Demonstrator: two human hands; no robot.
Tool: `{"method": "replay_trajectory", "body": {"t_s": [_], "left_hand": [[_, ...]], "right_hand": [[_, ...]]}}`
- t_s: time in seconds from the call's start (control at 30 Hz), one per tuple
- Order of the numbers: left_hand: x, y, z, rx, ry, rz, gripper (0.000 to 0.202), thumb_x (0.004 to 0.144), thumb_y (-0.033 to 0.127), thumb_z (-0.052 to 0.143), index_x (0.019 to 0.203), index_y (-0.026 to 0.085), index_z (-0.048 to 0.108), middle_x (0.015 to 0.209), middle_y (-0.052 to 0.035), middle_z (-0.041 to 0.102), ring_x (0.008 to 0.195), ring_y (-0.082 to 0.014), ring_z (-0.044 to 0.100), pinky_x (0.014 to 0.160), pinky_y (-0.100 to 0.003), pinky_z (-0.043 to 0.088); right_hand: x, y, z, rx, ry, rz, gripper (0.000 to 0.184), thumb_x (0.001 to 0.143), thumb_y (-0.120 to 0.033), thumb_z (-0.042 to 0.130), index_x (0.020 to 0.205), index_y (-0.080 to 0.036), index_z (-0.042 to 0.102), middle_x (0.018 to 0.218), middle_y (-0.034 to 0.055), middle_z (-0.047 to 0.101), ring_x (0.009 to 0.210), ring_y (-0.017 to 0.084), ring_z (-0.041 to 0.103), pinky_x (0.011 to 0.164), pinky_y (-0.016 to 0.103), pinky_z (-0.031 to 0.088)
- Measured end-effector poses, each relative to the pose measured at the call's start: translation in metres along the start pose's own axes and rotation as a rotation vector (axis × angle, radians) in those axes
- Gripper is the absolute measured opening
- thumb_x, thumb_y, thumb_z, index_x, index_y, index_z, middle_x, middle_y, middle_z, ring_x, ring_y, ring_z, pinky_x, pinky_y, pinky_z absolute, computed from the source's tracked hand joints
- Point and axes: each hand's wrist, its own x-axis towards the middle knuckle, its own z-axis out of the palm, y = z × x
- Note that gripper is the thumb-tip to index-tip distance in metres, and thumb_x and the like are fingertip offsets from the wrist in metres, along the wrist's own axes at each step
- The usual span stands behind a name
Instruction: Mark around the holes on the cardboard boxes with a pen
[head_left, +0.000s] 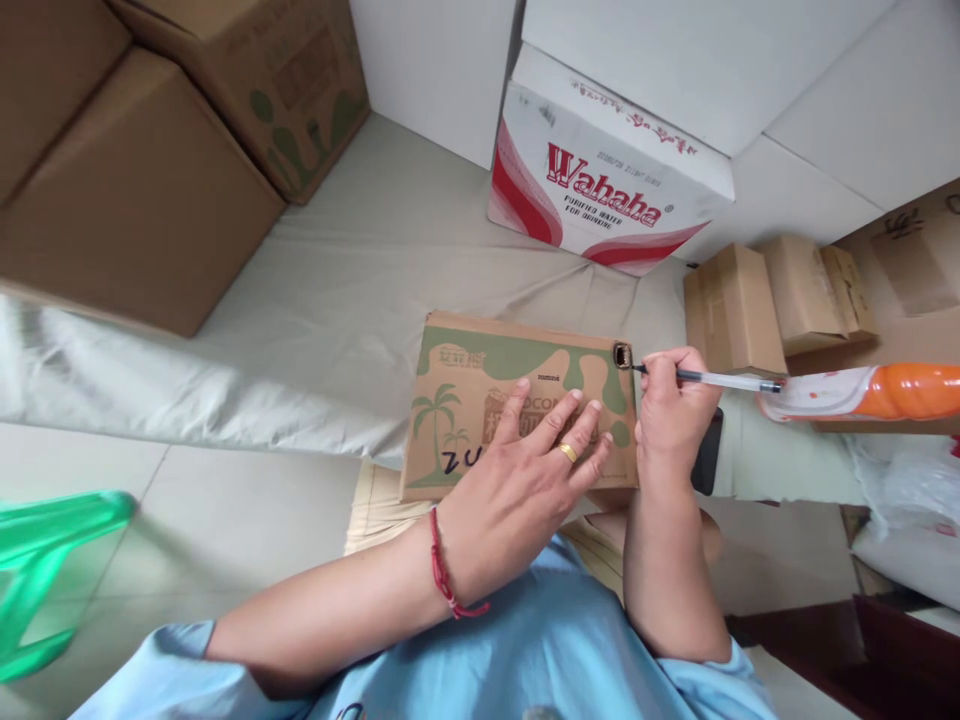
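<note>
**A:** Cardboard, green palm print: one small carton (480,400) lies flat on the person's lap, with its far edge against the cloth-covered platform (360,270).

**B:** Hands?

**A:** Left hand (525,470) lies spread on the lid, fingers released, grasping nothing. Probably pinning the carton so it can't slide. Right hand (671,410) is clenched around one pen (712,379), with the tip on a dark spot at the carton's far right corner. The grip sits close to the tip, likely for control.

**B:** Counts?

**A:** One gold ring (567,452) and one red cord (442,570), both on the left. One Wahaha box (607,180) behind. At least two big brown cartons (135,190) far left, and at least two little cartons (731,310) right. One orange-and-white object (862,392), one green stool (45,560).
</note>
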Motion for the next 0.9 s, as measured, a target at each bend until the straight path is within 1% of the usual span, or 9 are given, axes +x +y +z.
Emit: {"method": "replay_trajectory", "body": {"t_s": [0.13,0.3,0.5,0.63,0.7,0.8,0.9], "left_hand": [[0.0002,0.0000,0.0001,-0.002,0.006,-0.003,0.048,0.109,0.027,0.060,0.157,0.020,0.060,0.171,-0.0140,0.054,0.158,-0.0365,0.050,0.129,-0.075,0.033],[-0.0001,-0.0005,0.0009,0.001,0.013,0.002,0.048,0.110,0.026,0.059,0.158,0.020,0.059,0.172,-0.0146,0.054,0.159,-0.0362,0.049,0.130,-0.074,0.032],[-0.0002,-0.0009,-0.0003,-0.002,0.012,0.002,0.048,0.110,0.026,0.060,0.157,0.019,0.059,0.171,-0.0145,0.054,0.158,-0.0366,0.050,0.129,-0.075,0.033],[-0.0004,-0.0010,-0.0009,-0.012,0.007,0.006,0.048,0.110,0.026,0.060,0.158,0.019,0.059,0.172,-0.0148,0.054,0.159,-0.0370,0.050,0.129,-0.075,0.033],[-0.0005,-0.0010,-0.0009,-0.013,0.006,0.003,0.049,0.110,0.025,0.060,0.158,0.019,0.058,0.172,-0.0151,0.054,0.159,-0.0370,0.050,0.129,-0.075,0.032],[-0.0005,-0.0010,-0.0011,-0.017,0.001,0.002,0.049,0.109,0.024,0.061,0.158,0.019,0.058,0.172,-0.0154,0.053,0.159,-0.0370,0.049,0.130,-0.075,0.032],[0.0000,-0.0012,-0.0019,-0.017,-0.002,0.004,0.049,0.109,0.025,0.060,0.158,0.019,0.058,0.172,-0.0155,0.053,0.160,-0.0372,0.049,0.130,-0.075,0.032]], "right_hand": [[0.0007,0.0012,0.0000,0.015,0.031,-0.019,0.011,0.083,-0.027,0.063,0.073,-0.023,0.063,0.061,-0.0060,0.054,0.060,0.013,0.050,0.064,0.028,0.041],[0.0000,0.0027,-0.0016,-0.016,-0.012,-0.007,0.012,0.085,-0.029,0.062,0.075,-0.022,0.063,0.061,-0.0057,0.056,0.059,0.013,0.049,0.061,0.029,0.039],[-0.0006,0.0012,-0.0015,-0.004,0.016,-0.024,0.013,0.085,-0.028,0.063,0.074,-0.022,0.063,0.061,-0.0060,0.054,0.059,0.013,0.049,0.063,0.028,0.040],[-0.0008,0.0021,-0.0029,-0.025,-0.019,-0.002,0.012,0.087,-0.028,0.062,0.076,-0.022,0.063,0.062,-0.0053,0.056,0.059,0.013,0.049,0.062,0.028,0.040],[-0.0006,0.0027,-0.0029,-0.032,-0.014,-0.007,0.011,0.086,-0.028,0.062,0.076,-0.022,0.063,0.063,-0.0053,0.056,0.060,0.013,0.049,0.062,0.028,0.041],[-0.0003,0.0032,-0.0011,0.001,-0.006,-0.007,0.011,0.087,-0.030,0.063,0.079,-0.022,0.063,0.066,-0.0052,0.057,0.060,0.011,0.047,0.059,0.026,0.038],[0.0000,0.0041,0.0023,0.042,-0.032,0.024,0.013,0.090,-0.034,0.064,0.085,-0.022,0.062,0.069,-0.0054,0.056,0.058,0.010,0.044,0.056,0.025,0.035]]}}
